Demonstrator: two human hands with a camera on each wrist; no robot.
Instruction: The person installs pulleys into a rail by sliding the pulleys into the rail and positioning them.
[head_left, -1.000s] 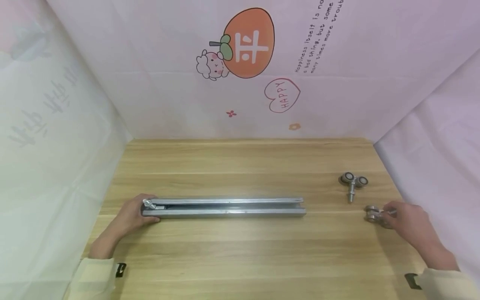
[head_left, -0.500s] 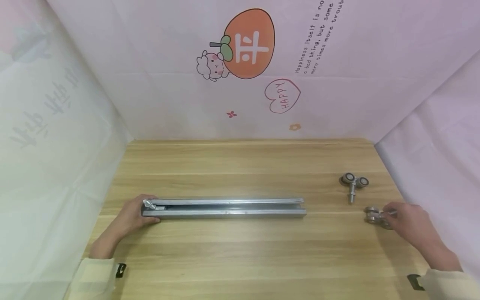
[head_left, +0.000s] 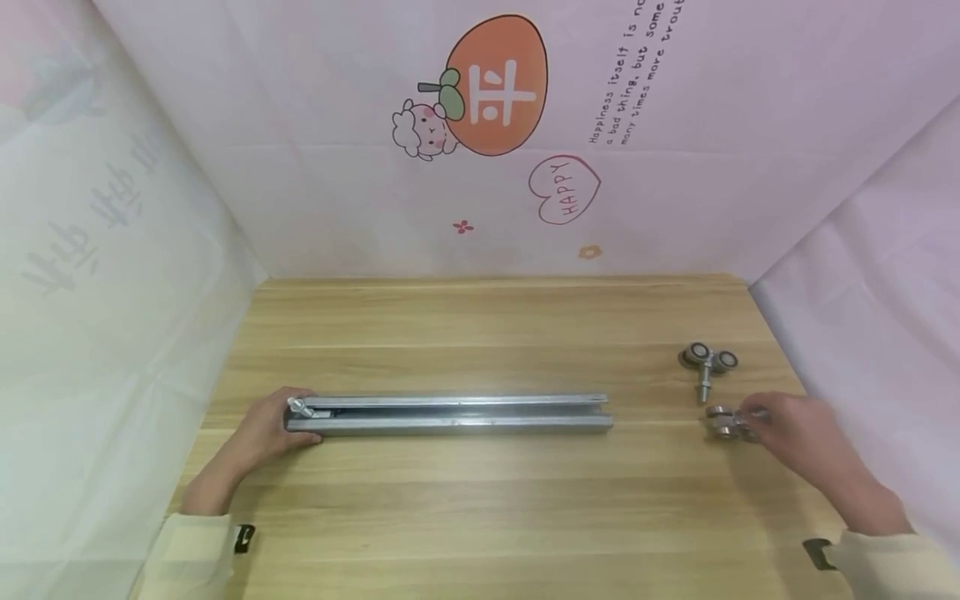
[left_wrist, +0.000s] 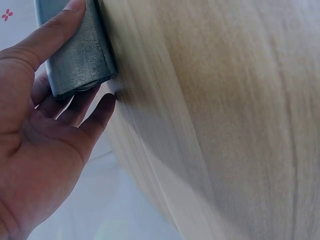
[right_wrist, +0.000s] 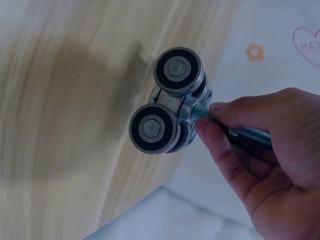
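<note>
A long metal channel track (head_left: 457, 425) lies across the wooden table, its slot facing up. My left hand (head_left: 273, 429) grips the track's left end, thumb on the near side and fingers round the far side; the left wrist view shows the thumb laid along the track's wall (left_wrist: 82, 60). A bolt (head_left: 298, 407) pokes out of the slot at that end. On the right, my right hand (head_left: 802, 437) pinches the threaded bolt of a roller trolley (right_wrist: 167, 100) between thumb and fingertips. The trolley's wheels point left, toward the track's open right end.
A second roller trolley (head_left: 705, 367) lies on the table (head_left: 480, 517) at the back right, its bolt pointing toward me, just beyond the held one. White printed cloth (head_left: 337, 208) walls off the back and both sides.
My right hand has moved left and slightly back with the roller trolley, mostly in the last half second. The left hand and the track have stayed in place.
</note>
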